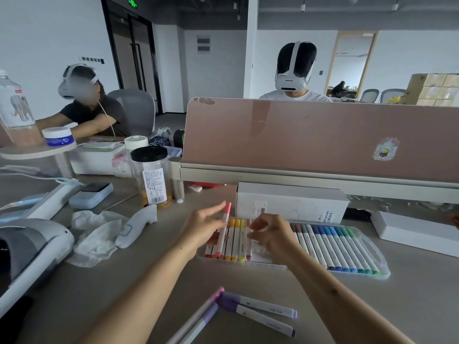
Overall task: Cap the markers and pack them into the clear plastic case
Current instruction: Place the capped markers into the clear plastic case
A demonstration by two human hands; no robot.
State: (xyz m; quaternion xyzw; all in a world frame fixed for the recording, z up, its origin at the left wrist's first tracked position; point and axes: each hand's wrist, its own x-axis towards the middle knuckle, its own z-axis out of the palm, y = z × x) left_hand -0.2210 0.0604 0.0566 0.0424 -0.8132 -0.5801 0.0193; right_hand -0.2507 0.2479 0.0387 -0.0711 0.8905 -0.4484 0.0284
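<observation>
The clear plastic case (384, 270) lies open on the desk. It holds a row of red-to-yellow markers (234, 240) at its left and a row of brown, blue and green markers (335, 247) at its right. My left hand (205, 228) holds a capped pink marker (225, 225) tilted above the case's left end, its index finger stretched out. My right hand (272, 235) hovers over the middle of the case, with curled fingertips pinching a coral marker (248, 247) that lies there. Several purple markers (258, 306) lie loose near the front edge.
A white carton (290, 201) stands just behind the case and a white box (417, 232) to its right. At the left are a crumpled tissue (95, 234), a white controller (139, 225), a clear jar (152, 177) and a headset (29, 247). A pink divider (310, 137) backs the desk.
</observation>
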